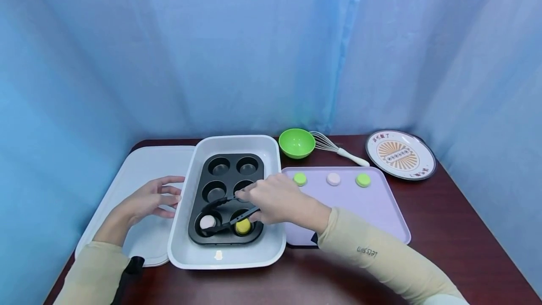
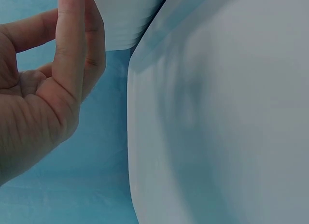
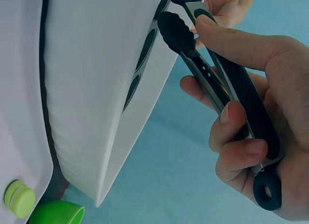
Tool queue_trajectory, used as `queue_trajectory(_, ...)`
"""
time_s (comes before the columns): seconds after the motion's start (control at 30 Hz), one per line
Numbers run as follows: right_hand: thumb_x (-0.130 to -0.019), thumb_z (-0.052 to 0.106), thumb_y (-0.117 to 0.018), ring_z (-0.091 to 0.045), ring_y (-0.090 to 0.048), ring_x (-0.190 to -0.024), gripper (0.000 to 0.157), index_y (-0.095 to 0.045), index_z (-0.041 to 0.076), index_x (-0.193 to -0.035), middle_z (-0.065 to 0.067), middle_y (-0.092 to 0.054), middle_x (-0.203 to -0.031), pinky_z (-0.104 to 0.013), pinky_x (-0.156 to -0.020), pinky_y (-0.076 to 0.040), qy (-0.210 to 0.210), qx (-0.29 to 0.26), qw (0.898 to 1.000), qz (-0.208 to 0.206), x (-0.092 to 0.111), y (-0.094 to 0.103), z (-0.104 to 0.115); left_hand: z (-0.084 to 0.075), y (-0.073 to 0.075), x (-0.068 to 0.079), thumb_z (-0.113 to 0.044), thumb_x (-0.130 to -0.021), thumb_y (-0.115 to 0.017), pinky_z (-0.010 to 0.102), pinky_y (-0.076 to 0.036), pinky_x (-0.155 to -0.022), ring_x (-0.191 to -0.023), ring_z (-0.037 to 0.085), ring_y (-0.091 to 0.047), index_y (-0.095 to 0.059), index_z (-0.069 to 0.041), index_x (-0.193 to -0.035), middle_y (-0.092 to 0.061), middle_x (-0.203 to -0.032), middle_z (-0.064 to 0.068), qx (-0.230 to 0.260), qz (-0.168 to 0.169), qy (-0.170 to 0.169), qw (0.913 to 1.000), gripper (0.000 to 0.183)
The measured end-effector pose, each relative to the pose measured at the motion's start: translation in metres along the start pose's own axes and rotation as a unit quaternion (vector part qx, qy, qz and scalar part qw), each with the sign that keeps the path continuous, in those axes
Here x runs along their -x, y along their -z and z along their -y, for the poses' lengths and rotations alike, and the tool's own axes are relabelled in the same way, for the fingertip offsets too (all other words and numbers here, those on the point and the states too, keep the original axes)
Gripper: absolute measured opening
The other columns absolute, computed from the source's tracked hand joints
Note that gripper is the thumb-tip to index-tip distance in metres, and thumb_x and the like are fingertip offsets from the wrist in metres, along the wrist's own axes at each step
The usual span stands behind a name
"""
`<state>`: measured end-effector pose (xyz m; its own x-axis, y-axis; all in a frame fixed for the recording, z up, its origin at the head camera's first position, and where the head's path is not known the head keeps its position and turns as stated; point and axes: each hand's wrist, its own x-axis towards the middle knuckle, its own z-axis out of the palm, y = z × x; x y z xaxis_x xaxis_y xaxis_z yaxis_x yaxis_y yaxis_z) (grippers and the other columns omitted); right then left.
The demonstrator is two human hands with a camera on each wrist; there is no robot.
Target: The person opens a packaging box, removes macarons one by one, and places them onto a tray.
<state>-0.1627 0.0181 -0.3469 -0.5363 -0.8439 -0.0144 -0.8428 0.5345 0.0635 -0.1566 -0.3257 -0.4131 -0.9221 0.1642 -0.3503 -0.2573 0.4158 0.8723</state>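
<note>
My right hand (image 1: 277, 199) grips black-handled kitchen tongs (image 3: 244, 98), fingers and thumb wrapped around their arms. The tongs' tips are spread apart and reach to the near left cup of a dark muffin tin (image 1: 233, 173). In that cup lies a pale pink macaron (image 1: 207, 221), with one tip above it and the other at its lower side. A yellow macaron (image 1: 243, 228) sits in the near right cup, partly behind a tong arm. The tin lies inside a deep white tray (image 1: 226, 263). My left hand (image 1: 154, 196), fingers relaxed, is at the tray's left rim, holding nothing.
On the right, a lilac tray (image 1: 351, 208) bears two green macarons (image 1: 362, 180) and a pink macaron (image 1: 333, 179). Behind are a green bowl (image 1: 297, 143), a whisk (image 1: 338, 149) and a patterned plate (image 1: 400, 154). A white lid-like board (image 1: 158, 159) lies left.
</note>
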Motion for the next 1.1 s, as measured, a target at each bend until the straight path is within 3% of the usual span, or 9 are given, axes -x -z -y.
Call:
queue_trajectory(0.37, -0.082, 0.049, -0.081, -0.012, -0.055, -0.057, 0.053, -0.071, 0.026, -0.129, 0.007, -0.074, -0.109, -0.027, -0.042, -0.039, -0.018, 0.018, 1.0, 0.012, -0.003, 0.007, 0.018, 0.0, 0.0, 0.0, -0.01, -0.095, -0.067, 0.047, -0.062, -0.077, -0.096, 0.027, -0.068, -0.036, -0.004, -0.153, -0.057, -0.125, 0.021, 0.002, 0.006, 0.005, 1.0, 0.066)
queue_trajectory(0.67, -0.081, 0.049, -0.082, -0.01, -0.048, -0.053, 0.042, -0.078, 0.026, -0.115, 0.007, -0.067, -0.078, -0.024, -0.041, -0.038, -0.028, 0.047, 0.998, 0.008, -0.009, 0.01, 0.032, -0.004, 0.002, 0.0, -0.01, -0.095, -0.067, 0.047, -0.062, -0.077, -0.096, 0.027, -0.068, -0.036, -0.004, -0.153, -0.057, -0.124, 0.022, 0.008, 0.01, 0.004, 0.9999, 0.067)
queue_trajectory(0.9, -0.082, 0.048, -0.082, -0.01, -0.047, -0.052, 0.041, -0.077, 0.027, -0.116, 0.008, -0.066, -0.075, -0.024, -0.04, -0.037, -0.027, 0.036, 0.999, 0.013, -0.011, 0.009, 0.031, -0.006, 0.003, 0.002, -0.01, -0.094, -0.068, 0.046, -0.062, -0.077, -0.096, 0.027, -0.069, -0.036, -0.004, -0.153, -0.057, -0.124, 0.022, 0.001, 0.008, 0.004, 1.0, 0.067)
queue_trajectory(1.1, -0.084, 0.051, -0.08, -0.01, -0.045, -0.051, 0.047, -0.074, 0.029, -0.125, 0.007, -0.07, -0.085, -0.024, -0.039, -0.035, -0.03, 0.041, 0.999, 0.016, -0.007, 0.007, 0.029, -0.006, 0.001, 0.001, -0.009, -0.094, -0.067, 0.047, -0.062, -0.077, -0.096, 0.027, -0.069, -0.037, -0.003, -0.153, -0.057, -0.124, 0.022, 0.005, 0.011, 0.004, 0.9999, 0.066)
